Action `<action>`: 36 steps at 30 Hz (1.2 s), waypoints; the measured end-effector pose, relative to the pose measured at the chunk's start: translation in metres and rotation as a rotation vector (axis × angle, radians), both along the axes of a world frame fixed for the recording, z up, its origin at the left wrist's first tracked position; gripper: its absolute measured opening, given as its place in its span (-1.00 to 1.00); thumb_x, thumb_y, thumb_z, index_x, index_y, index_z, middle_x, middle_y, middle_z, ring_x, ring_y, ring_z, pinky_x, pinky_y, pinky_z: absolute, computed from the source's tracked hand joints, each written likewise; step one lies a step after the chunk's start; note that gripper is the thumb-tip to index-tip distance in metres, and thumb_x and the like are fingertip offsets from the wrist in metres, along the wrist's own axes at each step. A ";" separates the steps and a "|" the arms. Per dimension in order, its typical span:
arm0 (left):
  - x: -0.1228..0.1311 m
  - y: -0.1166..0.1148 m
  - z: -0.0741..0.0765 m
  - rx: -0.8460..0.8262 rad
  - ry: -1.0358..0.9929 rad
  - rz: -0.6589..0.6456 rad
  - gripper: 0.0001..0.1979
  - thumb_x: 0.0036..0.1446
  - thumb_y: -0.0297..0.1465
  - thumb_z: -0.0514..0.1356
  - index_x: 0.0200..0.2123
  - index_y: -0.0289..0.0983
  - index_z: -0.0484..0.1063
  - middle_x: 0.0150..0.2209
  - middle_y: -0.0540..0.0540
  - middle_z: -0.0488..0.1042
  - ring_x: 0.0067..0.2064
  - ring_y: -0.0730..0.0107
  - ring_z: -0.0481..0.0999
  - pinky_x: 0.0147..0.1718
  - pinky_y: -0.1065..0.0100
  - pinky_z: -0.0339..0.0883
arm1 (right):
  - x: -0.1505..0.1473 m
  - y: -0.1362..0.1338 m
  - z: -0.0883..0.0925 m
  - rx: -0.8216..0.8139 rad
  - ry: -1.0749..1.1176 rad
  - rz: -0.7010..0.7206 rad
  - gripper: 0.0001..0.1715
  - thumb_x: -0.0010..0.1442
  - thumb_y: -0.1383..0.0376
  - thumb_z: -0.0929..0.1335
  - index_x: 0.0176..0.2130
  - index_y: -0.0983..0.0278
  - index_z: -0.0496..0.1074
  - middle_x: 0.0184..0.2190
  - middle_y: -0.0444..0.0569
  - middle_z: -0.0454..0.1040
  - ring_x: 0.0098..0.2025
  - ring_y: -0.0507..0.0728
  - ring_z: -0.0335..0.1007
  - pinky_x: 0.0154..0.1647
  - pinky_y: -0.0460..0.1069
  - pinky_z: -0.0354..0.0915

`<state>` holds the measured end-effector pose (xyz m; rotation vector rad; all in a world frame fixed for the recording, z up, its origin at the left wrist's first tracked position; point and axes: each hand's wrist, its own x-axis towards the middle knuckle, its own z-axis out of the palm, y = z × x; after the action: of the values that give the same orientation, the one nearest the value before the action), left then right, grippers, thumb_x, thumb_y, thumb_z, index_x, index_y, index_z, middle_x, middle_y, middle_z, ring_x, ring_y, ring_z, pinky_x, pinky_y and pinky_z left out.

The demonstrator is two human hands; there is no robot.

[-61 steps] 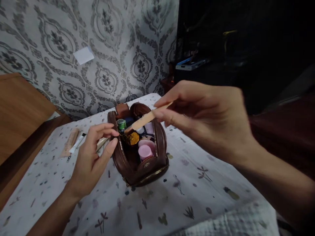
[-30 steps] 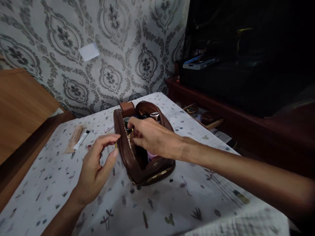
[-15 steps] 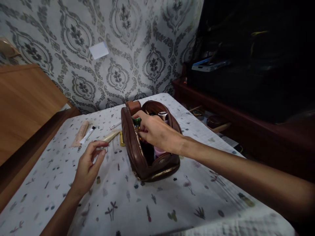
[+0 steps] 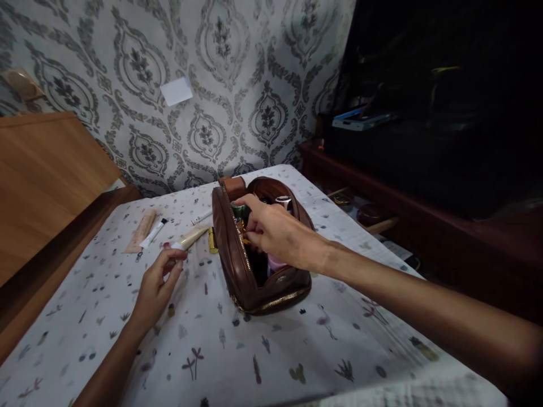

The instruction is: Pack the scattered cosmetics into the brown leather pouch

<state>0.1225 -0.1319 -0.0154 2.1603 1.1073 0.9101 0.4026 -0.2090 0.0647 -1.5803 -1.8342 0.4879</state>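
A brown zippered bag [image 4: 227, 254] stands unzipped on the patterned cloth. My right hand [image 4: 275, 232] reaches into its opening, fingers bent and closed by a gold-coloured item [image 4: 243, 232]; the fingertips are partly hidden. A green-capped item [image 4: 240, 211], a silver-topped item [image 4: 283, 201] and a pink item [image 4: 275, 264] show inside. My left hand [image 4: 159, 282] hovers over the cloth left of the bag, thumb and fingers curved near each other, with nothing visible between them. Just beyond it lies a cream tube [image 4: 190, 237], and a gold bottle [image 4: 212, 240] touches the bag's left side.
A beige tube [image 4: 142, 230] and a slim white tube [image 4: 153, 233] lie at the left, a white stick [image 4: 201, 218] farther back. A wooden panel [image 4: 51, 175] borders the left side. Patterned wallpaper rises behind, and a dark red shelf [image 4: 382, 192] runs along the right.
My right hand has shifted slightly right inside the bag, and more of the green-capped and gold-coloured items shows. My left hand has barely moved. The view has shifted slightly.
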 end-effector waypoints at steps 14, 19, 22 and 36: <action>-0.009 0.044 -0.016 0.469 0.438 0.177 -0.53 0.39 -0.16 -0.08 0.16 -0.31 0.33 0.26 -0.37 0.32 0.36 -0.07 0.23 0.29 -0.11 0.17 | -0.005 -0.051 0.014 0.408 0.122 -0.104 -0.64 0.28 0.49 0.30 0.06 0.30 0.36 -0.54 -0.26 0.39 -0.55 -0.04 0.29 -0.45 -0.14 0.17; -0.002 0.077 -0.028 0.405 0.733 0.347 -0.47 0.40 -0.24 -0.14 0.21 -0.47 0.31 0.41 -0.52 0.09 0.47 -0.20 -0.03 0.30 -0.33 0.02 | -0.040 -0.075 -0.023 0.561 0.073 0.257 -0.79 0.36 0.48 0.24 -0.07 0.30 0.40 -0.50 -0.23 0.38 -0.55 -0.06 0.22 -0.50 -0.13 0.12; 0.006 0.082 -0.029 0.357 0.841 0.328 -0.49 0.40 -0.26 -0.13 0.09 -0.49 0.43 0.42 -0.54 0.07 0.48 -0.23 -0.08 0.28 -0.37 0.00 | -0.064 -0.075 -0.051 0.496 -0.191 0.419 -0.79 0.34 0.46 0.23 -0.16 0.32 0.43 -0.54 -0.19 0.37 -0.56 0.01 0.15 -0.57 -0.03 -0.03; 0.016 0.045 -0.022 0.342 0.721 0.220 -0.66 0.25 -0.16 0.15 -0.07 -0.30 0.30 -0.03 -0.31 0.53 0.18 -0.15 0.40 0.18 -0.16 0.19 | -0.111 -0.030 -0.082 -0.052 -0.192 0.474 -0.78 0.36 0.33 0.30 -0.03 0.27 0.46 -0.22 0.01 0.63 -0.27 0.14 0.55 -0.37 -0.05 0.17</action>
<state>0.1386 -0.0872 -0.0376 2.7994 1.6432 0.4127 0.2911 -0.2394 -0.0177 -1.2517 -2.3743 0.6132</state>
